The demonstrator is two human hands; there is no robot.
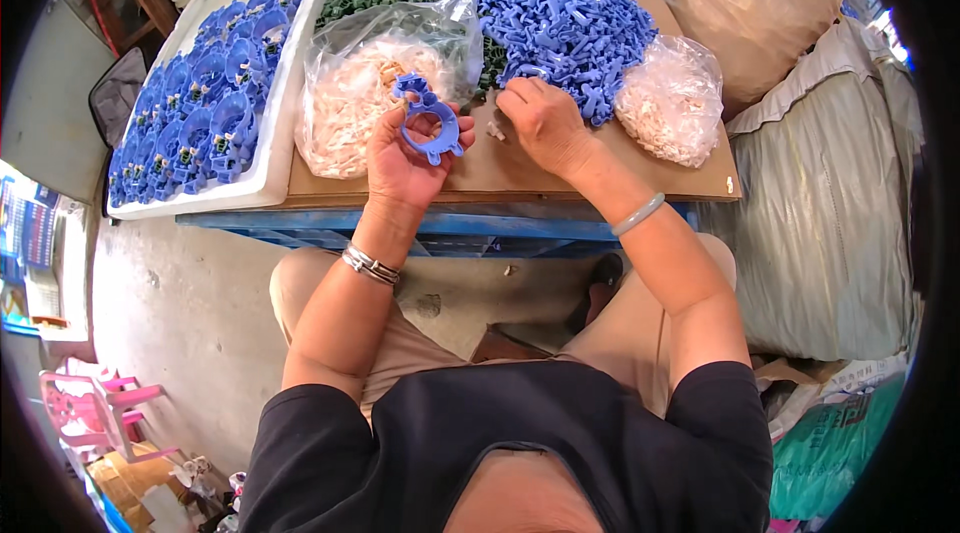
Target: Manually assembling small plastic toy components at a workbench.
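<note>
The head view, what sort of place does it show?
Probably a small workshop where plastic parts are put together by hand. There's a heap of loose blue parts, a white tray with similar blue pieces set out in it, and a bulging sack beside the worktable.

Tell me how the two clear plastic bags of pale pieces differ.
The left clear plastic bag is bigger than the right clear plastic bag. Loose film spreads above the left bag's pale pieces; the right bag's film fits closer. The left bag sits behind the left hand, the right bag beside the heaped blue plastic parts. Both hold similar-looking pieces.
</note>
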